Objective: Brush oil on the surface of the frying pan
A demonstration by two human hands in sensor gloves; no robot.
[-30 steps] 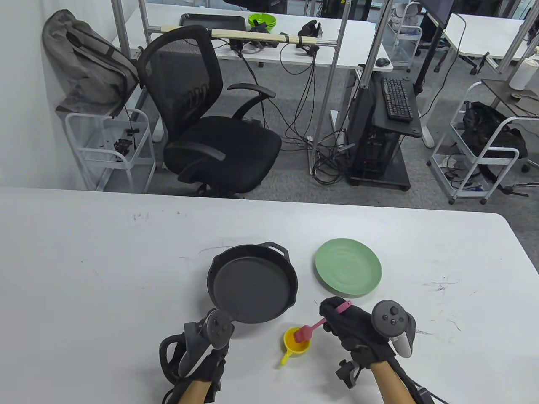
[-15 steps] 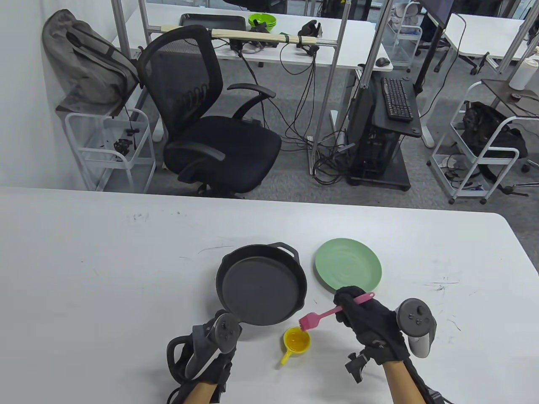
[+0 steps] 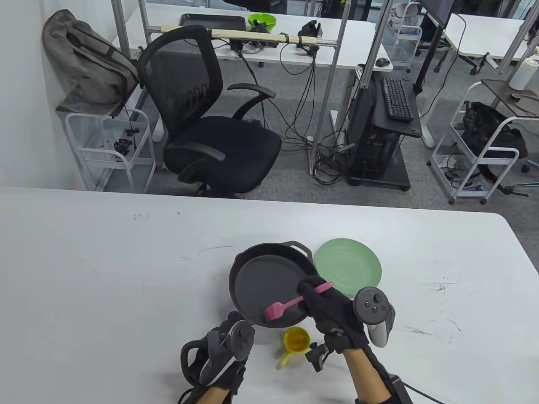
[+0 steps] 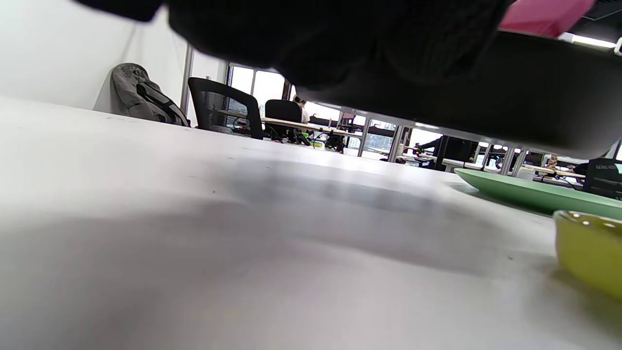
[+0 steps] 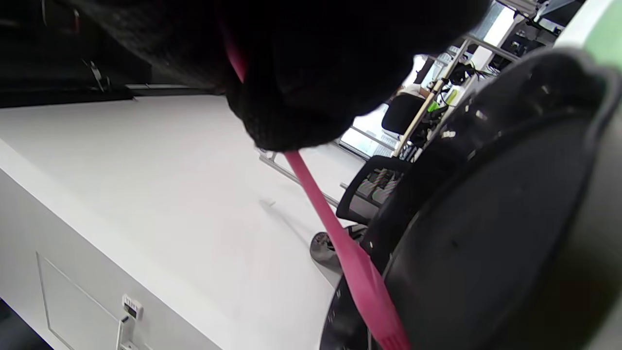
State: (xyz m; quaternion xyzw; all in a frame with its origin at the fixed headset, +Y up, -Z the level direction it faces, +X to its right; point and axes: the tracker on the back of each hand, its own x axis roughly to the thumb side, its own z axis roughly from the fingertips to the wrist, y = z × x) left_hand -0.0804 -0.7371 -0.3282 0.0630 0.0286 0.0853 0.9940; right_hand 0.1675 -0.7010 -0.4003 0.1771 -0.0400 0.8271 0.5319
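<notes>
A black cast-iron frying pan [image 3: 263,286] sits at the table's front centre. Its long handle is hidden under my left hand [image 3: 230,323], which grips it. In the left wrist view the pan's underside [image 4: 461,97] hangs above the table with a shadow below. My right hand [image 3: 320,301] holds a pink silicone brush [image 3: 294,302] by its handle. The brush head [image 3: 276,312] lies over the pan's near right inner surface. The right wrist view shows the pink handle [image 5: 340,243] running down to the pan [image 5: 486,243]. A small yellow oil cup [image 3: 296,340] stands just in front of the pan.
A green plate [image 3: 351,269] lies right of the pan, close to its rim, and shows in the left wrist view [image 4: 534,194]. The white table [image 3: 105,273] stretches left and back. An office chair [image 3: 210,126] stands behind the far edge.
My right hand lifted the brush out of the yellow cup and carried it left over the pan. My left hand moved the pan rightward, close to the green plate.
</notes>
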